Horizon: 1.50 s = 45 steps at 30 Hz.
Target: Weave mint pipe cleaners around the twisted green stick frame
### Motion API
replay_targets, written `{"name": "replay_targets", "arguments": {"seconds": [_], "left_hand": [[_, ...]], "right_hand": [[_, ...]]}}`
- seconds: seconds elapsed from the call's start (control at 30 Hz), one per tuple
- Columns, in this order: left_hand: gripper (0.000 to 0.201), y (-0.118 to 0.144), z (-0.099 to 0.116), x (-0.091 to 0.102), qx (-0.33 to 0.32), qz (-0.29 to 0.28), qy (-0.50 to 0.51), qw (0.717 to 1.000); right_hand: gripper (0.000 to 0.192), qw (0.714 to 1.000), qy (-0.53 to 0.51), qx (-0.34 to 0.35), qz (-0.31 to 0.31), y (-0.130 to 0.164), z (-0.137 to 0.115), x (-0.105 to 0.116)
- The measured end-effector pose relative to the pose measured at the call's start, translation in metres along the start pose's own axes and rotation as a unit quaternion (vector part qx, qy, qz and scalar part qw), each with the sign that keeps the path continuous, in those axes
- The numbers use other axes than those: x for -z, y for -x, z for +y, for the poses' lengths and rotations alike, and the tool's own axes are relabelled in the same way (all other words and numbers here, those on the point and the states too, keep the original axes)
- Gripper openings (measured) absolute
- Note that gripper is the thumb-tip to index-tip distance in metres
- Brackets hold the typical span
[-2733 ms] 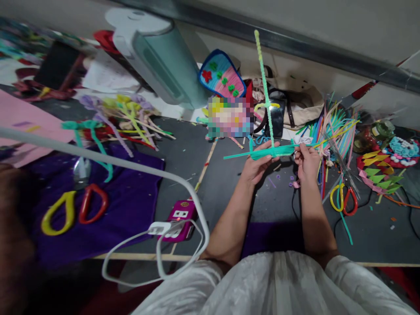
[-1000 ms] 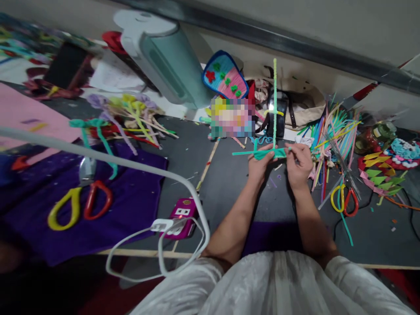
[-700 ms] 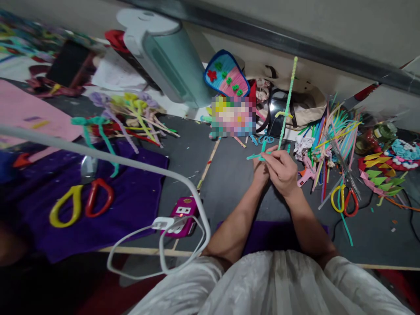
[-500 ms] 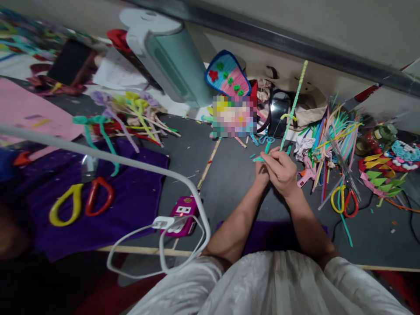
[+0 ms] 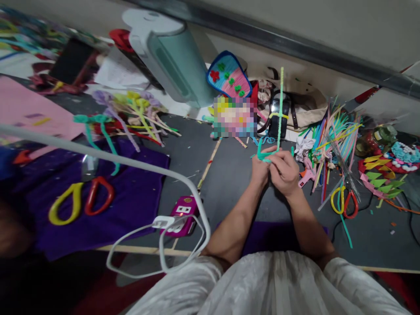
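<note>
At the far left, yellow and red loops (image 5: pixel 78 205) lie on a purple cloth (image 5: pixel 131 205), with a white cable (image 5: pixel 157 175) arching over it to a magenta power strip (image 5: pixel 182 214) nearer the middle. Farther back, a pale green appliance (image 5: pixel 173 65) leans over the dark work surface (image 5: pixel 226 175). Right of centre, the left hand (image 5: pixel 260 168) and the right hand (image 5: pixel 285 171) press together, both closed around a small bundle of teal pipe cleaners (image 5: pixel 264 154). From that bundle a light green pipe cleaner (image 5: pixel 280 109) rises nearly upright, toward a black bag (image 5: pixel 275 116) behind it. Just right of the hands lies a loose heap of coloured pipe cleaners (image 5: pixel 331 131), and nearer, yellow-and-red scissors (image 5: pixel 343 201). At the far right sit paper leaf decorations (image 5: pixel 380 175).
</note>
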<state>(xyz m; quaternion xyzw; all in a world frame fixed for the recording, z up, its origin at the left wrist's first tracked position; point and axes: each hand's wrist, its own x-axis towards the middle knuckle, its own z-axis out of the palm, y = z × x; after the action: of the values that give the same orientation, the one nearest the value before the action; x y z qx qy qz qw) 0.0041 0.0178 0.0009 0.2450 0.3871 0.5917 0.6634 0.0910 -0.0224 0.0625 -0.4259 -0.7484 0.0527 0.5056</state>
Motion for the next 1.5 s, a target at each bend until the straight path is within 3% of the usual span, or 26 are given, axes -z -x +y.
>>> {"name": "replay_targets", "arguments": {"seconds": [0.13, 0.3, 0.43, 0.53, 0.63, 0.77, 0.87, 0.93, 1.0, 1.1, 1.33, 1.5], "left_hand": [[0.045, -0.003, 0.003, 0.002, 0.036, 0.006, 0.042, 0.998], [0.042, -0.003, 0.006, 0.002, 0.076, -0.007, 0.088, 0.993], [0.037, -0.003, 0.002, 0.002, 0.094, 0.005, 0.100, 0.991], [0.045, -0.003, -0.005, 0.001, 0.090, 0.039, 0.080, 0.992], [0.065, -0.004, -0.014, 0.000, 0.043, 0.097, 0.031, 0.994], [0.083, -0.003, -0.020, -0.001, -0.109, 0.156, -0.139, 0.972], [0.062, 0.000, -0.016, 0.000, -0.243, 0.151, -0.297, 0.911], [0.034, 0.004, -0.012, -0.001, -0.297, 0.102, -0.368, 0.875], [0.013, 0.007, -0.010, -0.002, -0.321, 0.043, -0.418, 0.849], [0.001, 0.010, -0.009, -0.004, -0.329, -0.011, -0.463, 0.823], [0.009, 0.008, -0.015, -0.002, -0.330, -0.037, -0.470, 0.818], [0.011, 0.006, -0.016, -0.002, -0.345, -0.014, -0.466, 0.815]], "right_hand": [[0.018, 0.989, -0.083, -0.086, 0.086, -0.002, 0.003, 0.006], [0.019, 0.951, -0.157, -0.216, 0.153, -0.007, 0.006, 0.011], [0.019, 0.932, -0.177, -0.246, 0.198, -0.009, 0.009, 0.010], [0.020, 0.931, -0.160, -0.263, 0.197, -0.009, 0.010, 0.008], [0.020, 0.929, -0.162, -0.273, 0.192, -0.008, 0.012, 0.006], [0.018, 0.925, -0.180, -0.271, 0.197, -0.007, 0.015, 0.004], [0.019, 0.921, -0.184, -0.276, 0.203, -0.008, 0.018, 0.004], [0.021, 0.920, -0.175, -0.285, 0.203, -0.009, 0.019, 0.005], [0.022, 0.919, -0.167, -0.290, 0.208, -0.010, 0.020, 0.006], [0.022, 0.921, -0.158, -0.284, 0.214, -0.011, 0.020, 0.007], [0.018, 0.940, -0.140, -0.252, 0.185, -0.005, 0.016, 0.005], [0.014, 0.952, -0.136, -0.214, 0.170, 0.000, 0.015, 0.000]]}}
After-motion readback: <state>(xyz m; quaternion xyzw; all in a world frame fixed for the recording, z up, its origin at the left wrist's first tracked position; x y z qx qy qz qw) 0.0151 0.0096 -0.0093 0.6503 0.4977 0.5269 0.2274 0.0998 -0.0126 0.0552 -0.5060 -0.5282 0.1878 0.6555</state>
